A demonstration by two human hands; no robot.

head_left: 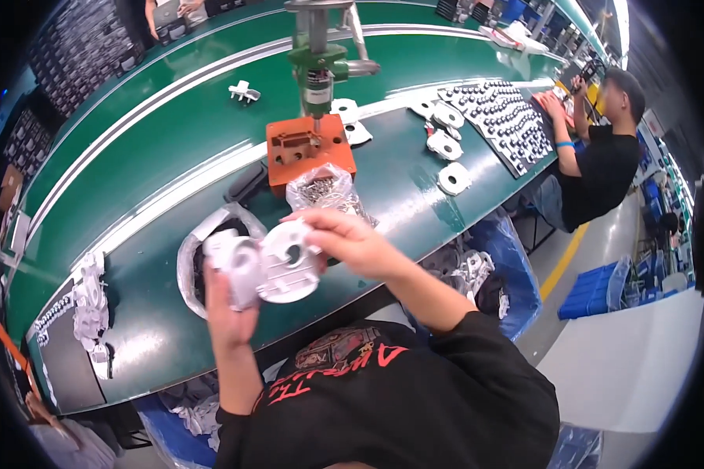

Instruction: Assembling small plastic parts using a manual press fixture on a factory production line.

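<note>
A: In the head view, where are the white pieces?
B: Up over the bench (152, 320), 1 in each hand. The left hand (230, 316) is closed on the shell (245, 273); the right hand (358, 244) is clamped on the disc (288, 289).

A: Do the grips match?
B: No. The left takes the shell by its left side and lower end. The right pinches the disc at its upper right edge; how the fingers sit behind it, I cannot tell.

A: How do the 2 pieces lie?
B: Side by side, shell left, disc right, their facing edges meeting in sight. Whether they truly touch, I cannot tell. The shell's long axis runs roughly away from the body, its far end leaning left. The disc shows its ribbed face to the camera, with its hole toward the far end.

A: Which hand is nearer the orange block (332, 150)?
B: The right. The block stands beyond both hands, under the driver (317, 90), and the bag (321, 190) of small metal parts lies between. From the right grip, the disc extends left and back toward the body.
</note>
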